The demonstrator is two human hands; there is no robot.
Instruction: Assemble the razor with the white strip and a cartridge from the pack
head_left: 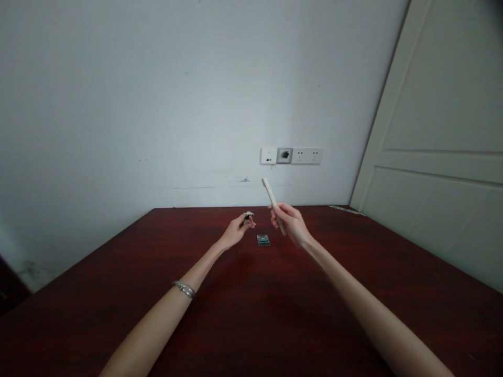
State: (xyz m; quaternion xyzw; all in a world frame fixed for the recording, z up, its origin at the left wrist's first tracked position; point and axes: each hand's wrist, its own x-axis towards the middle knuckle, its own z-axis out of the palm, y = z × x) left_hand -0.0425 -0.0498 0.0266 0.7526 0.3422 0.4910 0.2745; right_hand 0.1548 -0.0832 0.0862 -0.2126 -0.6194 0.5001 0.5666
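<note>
My right hand (pixel 290 221) is closed around a slim, cream-coloured stick-like handle (pixel 269 191). The handle tilts up and to the left, its far end standing clear of the fingers and its lower end showing beneath them. To the left, my left hand (pixel 238 229) pinches a small black-and-white piece (pixel 248 215) between its fingertips; much of that piece is covered, and I cannot make out its kind. Between the two hands, a small flat clear-and-teal case (pixel 263 240) lies on the table. Neither hand touches it.
The dark red wooden table (pixel 251 324) reaches back to a white wall (pixel 196 104). Low on that wall sits a row of sockets (pixel 306 156). A pale panelled door (pixel 440 141) stands at the right, and a thin flat strip (pixel 346 210) lies at the table's back right edge.
</note>
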